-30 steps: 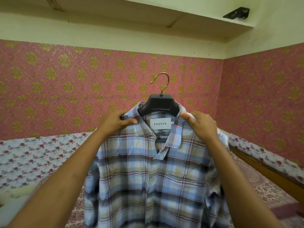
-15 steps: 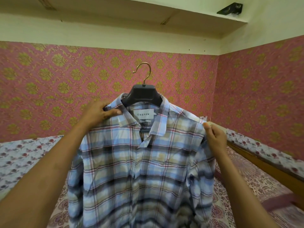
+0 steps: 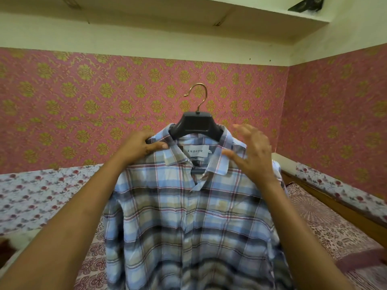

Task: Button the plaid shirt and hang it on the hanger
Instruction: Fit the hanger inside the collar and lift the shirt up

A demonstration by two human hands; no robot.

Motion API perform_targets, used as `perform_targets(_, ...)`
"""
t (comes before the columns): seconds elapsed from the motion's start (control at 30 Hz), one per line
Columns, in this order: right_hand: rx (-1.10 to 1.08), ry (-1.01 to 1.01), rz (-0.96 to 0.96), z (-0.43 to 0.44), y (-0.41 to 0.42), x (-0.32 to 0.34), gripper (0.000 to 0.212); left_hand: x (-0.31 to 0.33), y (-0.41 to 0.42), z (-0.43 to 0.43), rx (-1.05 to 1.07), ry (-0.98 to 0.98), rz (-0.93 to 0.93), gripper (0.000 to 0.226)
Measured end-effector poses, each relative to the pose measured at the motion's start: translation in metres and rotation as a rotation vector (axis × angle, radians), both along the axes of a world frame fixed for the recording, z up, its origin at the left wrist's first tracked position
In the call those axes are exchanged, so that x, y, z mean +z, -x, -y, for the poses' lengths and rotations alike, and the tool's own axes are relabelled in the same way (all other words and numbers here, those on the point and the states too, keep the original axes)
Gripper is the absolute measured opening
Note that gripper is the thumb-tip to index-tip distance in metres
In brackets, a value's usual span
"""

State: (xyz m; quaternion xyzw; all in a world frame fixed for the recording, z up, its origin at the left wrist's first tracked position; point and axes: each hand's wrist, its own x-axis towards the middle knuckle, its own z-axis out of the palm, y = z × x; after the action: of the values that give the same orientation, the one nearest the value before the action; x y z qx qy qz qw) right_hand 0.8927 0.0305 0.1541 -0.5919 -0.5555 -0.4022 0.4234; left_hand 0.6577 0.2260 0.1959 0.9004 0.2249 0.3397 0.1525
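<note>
Now, head-cam view: a plaid shirt in blue, tan and red sits on a dark hanger w/ a gold hook. It is held up in front of a pink patterned wall, above a bed; the hook hangs on nothing.

The left hand pinches the shirt's shoulder beside the collar, thumb on the front and fingers curled behind. It seems to carry the weight.

The right hand is the change. Half a sec ago it pinched the far shoulder edge, lower and out to the side. It has let go and come back up by the collar, fingers spread and motion-blurred. Can't tell if it touches the cloth.

Likely meaning: the shoulders are seated on the hanger, and the front looks closed below an open collar. Only collar tidying and hooking it up somewhere seem left.

Readable writing: the neck label says "ENSPYR" in caps. No other text visible.
</note>
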Motion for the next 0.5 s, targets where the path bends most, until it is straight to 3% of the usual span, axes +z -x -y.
perform_targets(0.07,-0.032,0.106,0.183,-0.007,0.006,0.004,0.062,0.002,-0.002,0.003,-0.005,-0.041,-0.017,0.07)
perform_targets(0.17,-0.056,0.231,0.231,-0.009,0.001,0.008,0.057,0.003,-0.003,-0.001,-0.004,-0.087,-0.026,0.084)
perform_targets(0.27,0.039,0.309,0.095,-0.003,0.0,0.011,0.043,0.001,-0.003,-0.002,-0.037,-0.075,-0.04,0.089)
perform_targets(0.37,0.17,0.215,-0.121,-0.004,0.007,0.013,0.031,-0.001,-0.005,-0.003,-0.055,-0.064,-0.047,0.104)
perform_targets(0.5,0.15,0.08,-0.24,-0.015,0.016,0.007,0.041,0.0,-0.009,0.001,-0.072,-0.035,-0.047,0.106)
